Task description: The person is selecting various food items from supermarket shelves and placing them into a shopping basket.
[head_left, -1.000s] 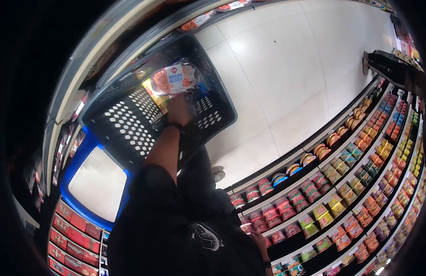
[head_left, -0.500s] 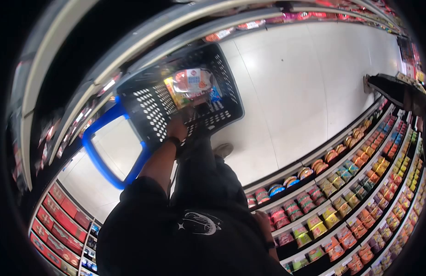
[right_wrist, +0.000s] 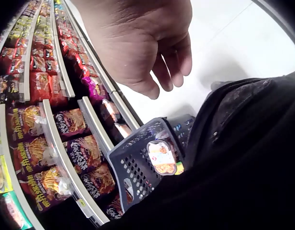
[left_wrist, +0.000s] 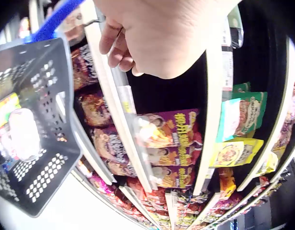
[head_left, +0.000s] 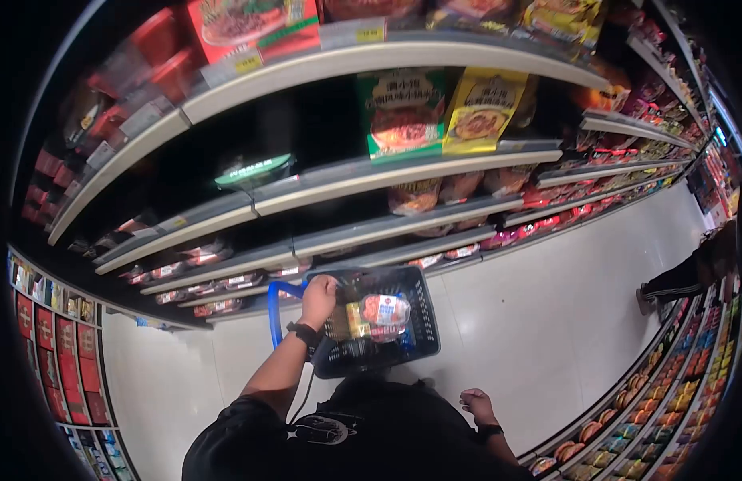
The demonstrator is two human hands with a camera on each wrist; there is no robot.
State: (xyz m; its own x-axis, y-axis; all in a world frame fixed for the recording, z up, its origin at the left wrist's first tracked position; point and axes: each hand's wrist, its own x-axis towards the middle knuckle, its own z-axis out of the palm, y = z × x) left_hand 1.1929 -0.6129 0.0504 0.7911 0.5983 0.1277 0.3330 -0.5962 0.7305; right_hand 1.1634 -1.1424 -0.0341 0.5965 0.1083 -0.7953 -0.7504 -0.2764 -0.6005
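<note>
My left hand (head_left: 319, 300) is above the handle side of a dark basket (head_left: 329, 370), its fingers curled and nothing seen in them. The left wrist view shows this hand (left_wrist: 159, 38) apart from the basket (left_wrist: 66, 96) and its blue handle (left_wrist: 55, 20), in front of shelves. Inside the basket lie a clear-wrapped tray with a white label (head_left: 386, 310), a yellow pack (head_left: 358, 320) and something blue. My right hand (head_left: 477, 406) hangs beside my body, fingers loosely curled and empty; in the right wrist view the hand (right_wrist: 138, 48) is over the floor.
Shelves in front hold a green pack (head_left: 406, 115), a yellow pack (head_left: 484, 111) and a green-lidded item (head_left: 255, 171). Red boxes (head_left: 69, 345) are stacked at the left. Another person's dark-clothed leg (head_left: 674, 282) is at the right, near more stocked shelves (head_left: 627, 437).
My left hand has come up out of the basket to above its handle side. The head view has swung up towards the shelves, and my right hand now shows away from my body.
</note>
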